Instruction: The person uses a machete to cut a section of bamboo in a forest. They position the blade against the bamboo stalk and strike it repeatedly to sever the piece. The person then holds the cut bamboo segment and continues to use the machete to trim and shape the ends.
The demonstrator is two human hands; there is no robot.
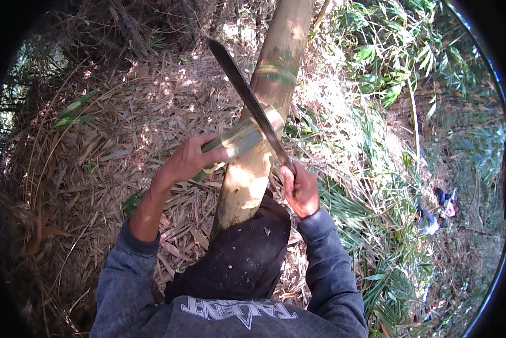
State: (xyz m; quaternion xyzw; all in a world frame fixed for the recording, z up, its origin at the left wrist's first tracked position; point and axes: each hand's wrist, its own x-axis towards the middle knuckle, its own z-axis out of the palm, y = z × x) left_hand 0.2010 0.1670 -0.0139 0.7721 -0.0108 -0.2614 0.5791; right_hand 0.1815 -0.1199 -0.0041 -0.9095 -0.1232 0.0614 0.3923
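Observation:
A short bamboo piece lies slantwise across a thick bamboo pole. My left hand grips its lower left end, thumb on top and fingers underneath. My right hand is closed around the handle of a long dark machete. The blade slants up and to the left, passing over the bamboo piece near its upper right end. Whether the edge touches the bamboo, I cannot tell. The thick pole runs from the top of the view down to my dark-trousered leg, which hides its near end.
Dry fallen leaves cover the ground. Green bamboo foliage stands at the upper right, with cut leafy branches along the right side. A tangle of dry twigs fills the far left. Blue and white items lie at the right.

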